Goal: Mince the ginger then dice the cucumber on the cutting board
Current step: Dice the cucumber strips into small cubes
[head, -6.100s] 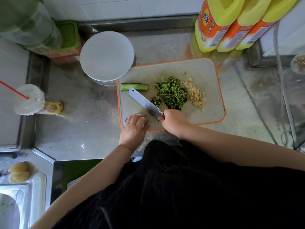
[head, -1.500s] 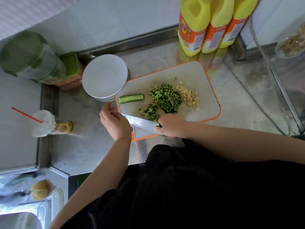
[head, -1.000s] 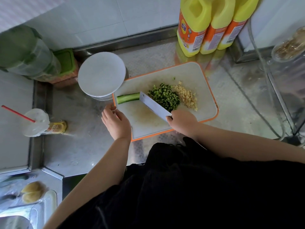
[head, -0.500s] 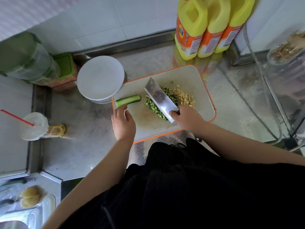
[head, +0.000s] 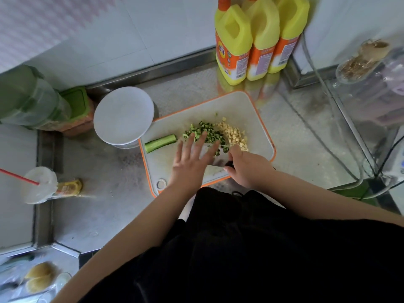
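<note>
Keep the flat, spread-fingered left hand [head: 190,162] wiping dice off the steel cleaver [head: 213,169] gripped by the right hand [head: 247,169], away from its edge, mid-board on the orange-rimmed white cutting board [head: 247,106].

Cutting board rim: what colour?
Orange, running round the white cutting board. The head view, the only one, shows it clearly along the right and left edges.

**Soft daylight, wide-angle bend, blur at the edges**

Even, diffuse light with faint shadows. The steel counter [head: 105,206] shows mild glare and reflects the yellow bottles [head: 251,40]. Straight lines bow toward the frame's edges. The left hand [head: 190,162] is slightly motion-blurred; the lower-left corner is smeared
</note>
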`<state>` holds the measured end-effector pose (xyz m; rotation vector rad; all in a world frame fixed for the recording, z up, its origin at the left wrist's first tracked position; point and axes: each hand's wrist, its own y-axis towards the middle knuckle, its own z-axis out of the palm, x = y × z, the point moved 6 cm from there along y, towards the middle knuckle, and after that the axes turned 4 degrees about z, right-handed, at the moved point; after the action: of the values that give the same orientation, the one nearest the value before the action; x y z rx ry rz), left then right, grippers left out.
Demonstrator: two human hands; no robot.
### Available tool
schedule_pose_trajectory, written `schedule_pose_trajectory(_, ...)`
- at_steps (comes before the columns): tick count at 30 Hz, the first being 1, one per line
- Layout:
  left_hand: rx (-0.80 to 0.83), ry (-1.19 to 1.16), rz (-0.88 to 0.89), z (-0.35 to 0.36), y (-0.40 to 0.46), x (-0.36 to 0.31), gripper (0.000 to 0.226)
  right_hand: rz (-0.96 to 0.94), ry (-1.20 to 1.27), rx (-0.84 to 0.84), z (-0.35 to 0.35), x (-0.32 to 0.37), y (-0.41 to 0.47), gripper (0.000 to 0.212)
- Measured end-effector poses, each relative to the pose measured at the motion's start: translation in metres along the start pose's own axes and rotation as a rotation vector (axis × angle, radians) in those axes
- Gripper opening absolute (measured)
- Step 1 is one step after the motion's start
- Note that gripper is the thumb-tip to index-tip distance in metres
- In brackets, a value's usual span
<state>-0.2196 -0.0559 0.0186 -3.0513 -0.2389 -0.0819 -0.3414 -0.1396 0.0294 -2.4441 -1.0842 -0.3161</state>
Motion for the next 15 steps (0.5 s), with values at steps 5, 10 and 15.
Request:
schedule_pose_trajectory(5, 0.220, 0.038, 0.141, 0.016, 0.024, -0.032, 0.068, -0.025, -0.019, 0.031, 0.003, 0.002, 0.001, 0.046)
schedule_pose_trajectory(10, 0.254, 0.068, 0.091, 0.016, 0.031, -0.030, 0.079, -0.009, -0.005, 0.005, -0.001, -0.004, -0.003, 0.046)
schedule_pose_trajectory(15, 0.315, 0.074, 0.033, 0.017, 0.033, -0.015, 0.101, 0.012, -0.008, -0.025, -0.006, -0.009, -0.007, 0.039)
